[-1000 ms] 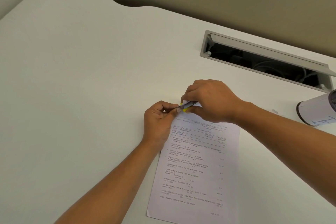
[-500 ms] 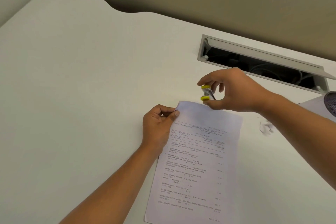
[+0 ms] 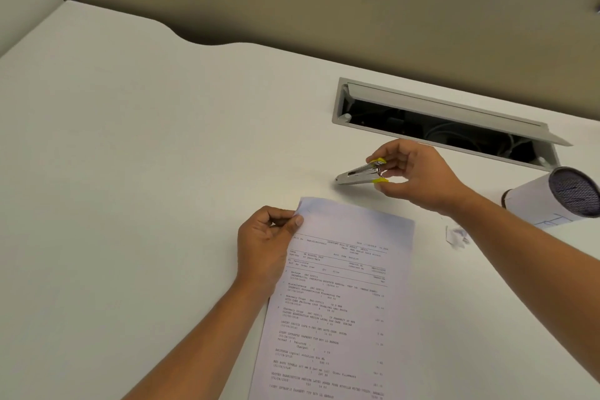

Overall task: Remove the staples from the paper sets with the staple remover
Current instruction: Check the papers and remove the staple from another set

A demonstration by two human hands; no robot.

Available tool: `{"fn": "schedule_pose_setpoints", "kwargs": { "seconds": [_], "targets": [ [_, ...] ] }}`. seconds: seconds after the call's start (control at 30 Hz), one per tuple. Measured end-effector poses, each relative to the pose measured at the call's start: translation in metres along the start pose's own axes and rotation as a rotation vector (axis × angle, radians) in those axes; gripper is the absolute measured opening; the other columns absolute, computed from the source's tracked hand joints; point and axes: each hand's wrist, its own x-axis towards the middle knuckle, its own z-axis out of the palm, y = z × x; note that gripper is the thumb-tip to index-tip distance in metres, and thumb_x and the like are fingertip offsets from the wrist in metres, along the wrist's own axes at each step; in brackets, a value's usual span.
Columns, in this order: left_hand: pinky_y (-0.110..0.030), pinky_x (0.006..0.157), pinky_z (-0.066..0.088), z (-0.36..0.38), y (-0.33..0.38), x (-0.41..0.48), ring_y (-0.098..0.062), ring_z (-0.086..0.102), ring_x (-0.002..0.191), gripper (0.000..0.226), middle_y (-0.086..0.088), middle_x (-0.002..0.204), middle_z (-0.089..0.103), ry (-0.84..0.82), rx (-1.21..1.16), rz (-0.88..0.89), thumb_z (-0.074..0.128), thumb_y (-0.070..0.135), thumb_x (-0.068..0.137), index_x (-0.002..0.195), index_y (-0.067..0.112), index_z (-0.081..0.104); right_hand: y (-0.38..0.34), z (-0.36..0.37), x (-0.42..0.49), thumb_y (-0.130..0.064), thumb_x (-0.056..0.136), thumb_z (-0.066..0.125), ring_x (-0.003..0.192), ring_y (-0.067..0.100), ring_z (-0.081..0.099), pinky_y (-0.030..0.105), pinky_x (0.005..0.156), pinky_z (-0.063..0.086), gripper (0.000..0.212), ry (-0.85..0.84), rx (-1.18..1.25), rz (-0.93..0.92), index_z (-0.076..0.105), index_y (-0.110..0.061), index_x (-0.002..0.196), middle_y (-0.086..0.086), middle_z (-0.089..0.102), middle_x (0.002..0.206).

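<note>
A printed paper set [image 3: 341, 295] lies on the white desk [image 3: 146, 172], its long side running toward me. My left hand [image 3: 266, 243] pinches the set's top left corner between thumb and fingers. My right hand [image 3: 418, 175] holds a metal staple remover [image 3: 360, 174] with yellow finger pads above the desk, beyond the top edge of the paper, its jaws pointing left. The remover is clear of the paper. No staple is visible at the corner.
An open cable tray slot [image 3: 444, 123] is set into the desk behind my right hand. A white cylinder with a dark mesh end [image 3: 555, 198] lies at the right edge. Small paper scraps [image 3: 456, 235] sit right of the paper set.
My right hand lifted the staple remover off the paper's top left corner and drew it back and to the right. My left hand stayed pinching the corner.
</note>
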Motion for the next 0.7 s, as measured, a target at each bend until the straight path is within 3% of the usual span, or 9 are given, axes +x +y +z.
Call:
{"fn": "schedule_pose_setpoints", "kwargs": {
  "seconds": [0.13,0.27,0.33,0.5,0.6,0.7],
  "targets": [
    [-0.036,0.074,0.059,0.001,0.001,-0.001,-0.015,0.07,0.07,0.015,0.002,0.073,0.076,0.003,0.009,-0.006,0.077,0.003,0.08,0.077,0.015,0.07,0.017,-0.003,0.002,0.008,0.072,0.08,0.089,0.021,0.071,0.028,0.084,0.057,0.043,0.055,0.071,0.125,0.066,-0.014,0.106,0.008,0.074,0.104],
    [-0.03,0.07,0.058,0.002,0.001,-0.001,-0.011,0.07,0.067,0.014,0.004,0.07,0.075,0.004,0.011,0.0,0.077,0.001,0.08,0.078,0.013,0.069,0.028,-0.007,0.009,-0.008,0.071,0.085,0.084,0.007,0.068,0.021,0.076,0.054,0.041,0.1,-0.18,0.137,0.069,-0.019,0.106,-0.007,0.071,0.098],
    [-0.027,0.068,0.058,0.002,0.001,-0.001,-0.009,0.07,0.066,0.014,0.005,0.07,0.075,0.002,0.005,0.003,0.076,0.001,0.081,0.078,0.012,0.069,0.034,-0.007,0.011,-0.01,0.07,0.086,0.088,0.009,0.067,0.021,0.074,0.052,0.043,0.113,-0.243,0.152,0.069,-0.018,0.108,-0.007,0.07,0.098],
    [-0.033,0.071,0.059,0.003,0.001,-0.003,-0.013,0.07,0.068,0.012,0.001,0.071,0.075,-0.002,0.01,-0.008,0.076,0.001,0.081,0.079,0.011,0.07,0.052,-0.007,0.008,-0.016,0.063,0.09,0.097,0.016,0.063,0.026,0.084,0.05,0.06,0.121,-0.349,0.198,0.066,-0.019,0.117,-0.001,0.066,0.114],
    [-0.034,0.071,0.059,0.005,0.005,-0.005,-0.016,0.07,0.069,0.01,-0.001,0.073,0.075,-0.01,0.024,-0.022,0.077,0.003,0.081,0.08,0.011,0.071,0.04,-0.009,-0.007,-0.022,0.066,0.09,0.096,0.014,0.061,0.025,0.08,0.049,0.065,0.301,-0.279,0.243,0.06,-0.02,0.124,-0.006,0.06,0.119],
    [-0.026,0.066,0.058,0.001,0.014,-0.015,-0.018,0.071,0.073,0.012,0.001,0.075,0.076,-0.02,0.066,-0.003,0.076,0.004,0.082,0.084,0.016,0.074,-0.001,0.0,-0.046,-0.022,0.079,0.081,0.088,0.016,0.066,0.026,0.075,0.051,0.039,0.544,-0.061,0.288,0.064,-0.019,0.114,-0.004,0.067,0.109]
  ]
}}
